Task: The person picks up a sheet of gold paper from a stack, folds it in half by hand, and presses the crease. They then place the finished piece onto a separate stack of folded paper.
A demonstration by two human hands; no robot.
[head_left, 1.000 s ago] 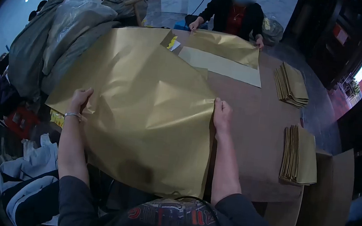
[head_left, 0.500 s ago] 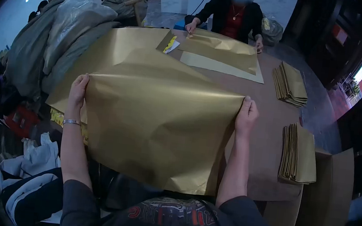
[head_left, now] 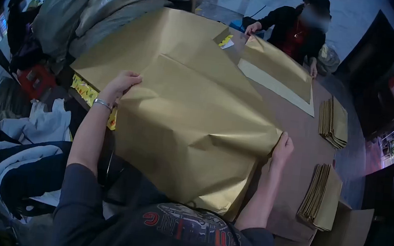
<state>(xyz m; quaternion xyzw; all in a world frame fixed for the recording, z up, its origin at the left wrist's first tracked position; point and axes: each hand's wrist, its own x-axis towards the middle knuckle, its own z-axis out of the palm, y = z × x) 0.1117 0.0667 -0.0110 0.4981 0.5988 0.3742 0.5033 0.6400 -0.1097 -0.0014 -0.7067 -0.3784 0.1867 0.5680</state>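
Observation:
A large sheet of gold paper [head_left: 192,117] is stretched between my two hands, creased in the middle and hanging over the near table edge toward my lap. My left hand [head_left: 124,84] grips its left edge, fingers closed. At the right corner my right hand [head_left: 283,148] pinches the paper between thumb and fingers. Beneath and beyond this sheet lies more gold paper [head_left: 117,51], spread over the left part of the table. Where the held sheet ends and the paper under it begins is hard to make out at the far side.
Across the table [head_left: 274,190] a co-worker [head_left: 289,36] holds another gold sheet [head_left: 281,67] above a pale board [head_left: 278,91]. Two stacks of folded gold paper [head_left: 334,121] stand along the right edge. An open cardboard box [head_left: 339,241] is below. Large grey sacks [head_left: 93,9] are piled left.
My left hand has moved right along the sheet's edge and my right hand has lowered. The sheet has slackened and creased. The view has turned left and tilted.

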